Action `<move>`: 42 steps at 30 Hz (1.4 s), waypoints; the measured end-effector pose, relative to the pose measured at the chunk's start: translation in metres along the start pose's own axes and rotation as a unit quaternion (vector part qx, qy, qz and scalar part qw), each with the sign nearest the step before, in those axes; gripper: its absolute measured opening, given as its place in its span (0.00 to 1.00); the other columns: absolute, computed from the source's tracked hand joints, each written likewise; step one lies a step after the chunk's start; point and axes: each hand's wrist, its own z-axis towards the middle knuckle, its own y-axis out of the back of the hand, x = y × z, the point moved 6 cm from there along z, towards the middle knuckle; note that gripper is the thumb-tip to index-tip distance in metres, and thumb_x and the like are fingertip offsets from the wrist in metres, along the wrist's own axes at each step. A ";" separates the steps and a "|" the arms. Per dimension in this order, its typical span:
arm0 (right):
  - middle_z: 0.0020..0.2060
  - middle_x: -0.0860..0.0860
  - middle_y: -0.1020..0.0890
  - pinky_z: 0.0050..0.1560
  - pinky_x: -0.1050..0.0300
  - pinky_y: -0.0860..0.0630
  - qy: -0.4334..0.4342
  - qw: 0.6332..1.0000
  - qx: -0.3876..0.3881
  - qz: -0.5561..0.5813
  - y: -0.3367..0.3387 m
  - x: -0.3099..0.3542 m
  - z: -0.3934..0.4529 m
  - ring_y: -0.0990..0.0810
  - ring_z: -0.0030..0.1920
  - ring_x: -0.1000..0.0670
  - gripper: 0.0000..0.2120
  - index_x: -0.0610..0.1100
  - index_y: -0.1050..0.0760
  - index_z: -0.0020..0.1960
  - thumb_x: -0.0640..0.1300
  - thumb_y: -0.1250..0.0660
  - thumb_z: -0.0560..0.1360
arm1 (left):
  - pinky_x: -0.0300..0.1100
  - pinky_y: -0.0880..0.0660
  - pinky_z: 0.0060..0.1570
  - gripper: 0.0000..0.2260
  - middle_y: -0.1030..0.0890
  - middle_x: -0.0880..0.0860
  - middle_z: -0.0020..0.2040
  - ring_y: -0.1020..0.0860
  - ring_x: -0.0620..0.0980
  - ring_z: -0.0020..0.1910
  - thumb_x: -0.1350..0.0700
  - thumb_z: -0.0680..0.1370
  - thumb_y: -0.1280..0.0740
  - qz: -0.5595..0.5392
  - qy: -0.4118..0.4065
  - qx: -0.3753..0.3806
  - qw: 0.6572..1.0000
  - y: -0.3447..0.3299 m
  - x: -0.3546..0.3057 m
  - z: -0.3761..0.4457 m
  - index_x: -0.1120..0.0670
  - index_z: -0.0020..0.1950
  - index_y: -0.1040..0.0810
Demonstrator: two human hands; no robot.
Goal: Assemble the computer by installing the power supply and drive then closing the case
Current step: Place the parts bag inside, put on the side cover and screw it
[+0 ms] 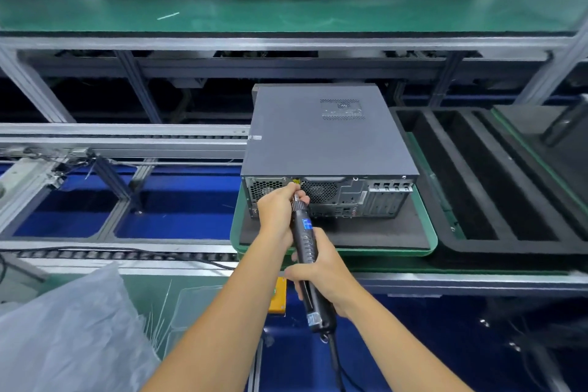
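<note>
A dark grey computer case [324, 137] lies flat on a black foam pad on a green pallet [428, 248], its lid on and its rear panel facing me. A black electric screwdriver [305, 245] points at the top of the rear panel, between the power supply grille and the fan vent. My left hand [280, 210] pinches the screwdriver's silver front end near the bit. My right hand [321, 270] grips the screwdriver's body lower down. The bit tip is hidden behind my left fingers.
A black foam tray [483, 188] with long slots sits right of the pallet. Conveyor rails [127, 143] run left. A green shelf [286, 9] spans the back. A clear plastic bag [70, 334] lies at the lower left, and an orange block [277, 296] sits under my arms.
</note>
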 end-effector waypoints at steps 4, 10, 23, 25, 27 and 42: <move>0.40 0.43 0.25 0.32 0.55 0.26 0.008 1.000 0.005 -0.002 0.003 0.003 0.004 0.26 0.29 0.48 0.25 0.46 0.34 0.56 0.30 0.28 0.66 | 0.40 0.24 0.33 0.03 0.24 0.57 0.36 0.25 0.50 0.32 0.66 0.77 0.35 0.007 -0.007 -0.002 1.000 -0.005 -0.001 0.002 0.66 0.45 0.23; 0.39 0.44 0.25 0.32 0.55 0.25 0.009 1.000 0.005 -0.016 0.002 0.006 0.010 0.26 0.30 0.49 0.25 0.47 0.33 0.56 0.32 0.28 0.65 | 0.40 0.22 0.35 0.04 0.21 0.57 0.35 0.22 0.49 0.32 0.65 0.77 0.34 0.028 -0.025 -0.015 0.999 -0.002 -0.006 0.007 0.65 0.45 0.21; 0.39 0.44 0.26 0.35 0.53 0.25 0.020 1.000 0.003 -0.021 0.001 0.001 0.016 0.26 0.33 0.48 0.25 0.47 0.34 0.56 0.31 0.29 0.66 | 0.39 0.21 0.34 0.07 0.17 0.55 0.34 0.18 0.49 0.32 0.62 0.79 0.36 0.010 0.004 0.012 1.000 0.003 -0.003 0.018 0.65 0.46 0.21; 0.39 0.44 0.26 0.35 0.53 0.25 0.018 1.000 0.003 -0.019 0.001 0.001 0.016 0.26 0.32 0.48 0.25 0.48 0.33 0.56 0.31 0.28 0.66 | 0.39 0.21 0.33 0.07 0.17 0.55 0.35 0.18 0.49 0.33 0.61 0.79 0.36 0.007 0.011 0.016 1.000 0.004 -0.002 0.019 0.64 0.47 0.21; 0.40 0.44 0.26 0.36 0.52 0.25 0.017 1.000 0.002 -0.017 0.001 0.001 0.017 0.26 0.33 0.47 0.25 0.49 0.33 0.56 0.32 0.28 0.65 | 0.39 0.21 0.33 0.07 0.17 0.55 0.36 0.18 0.49 0.34 0.61 0.79 0.36 0.011 0.011 0.018 1.000 0.004 -0.001 0.020 0.64 0.47 0.21; 0.41 0.40 0.27 0.35 0.53 0.25 -0.002 1.000 -0.018 0.004 -0.006 0.011 0.016 0.27 0.34 0.45 0.22 0.44 0.33 0.55 0.30 0.31 0.66 | 0.42 0.20 0.39 0.05 0.18 0.56 0.37 0.19 0.51 0.36 0.60 0.77 0.32 0.037 0.007 -0.004 0.999 0.001 -0.005 0.018 0.63 0.45 0.20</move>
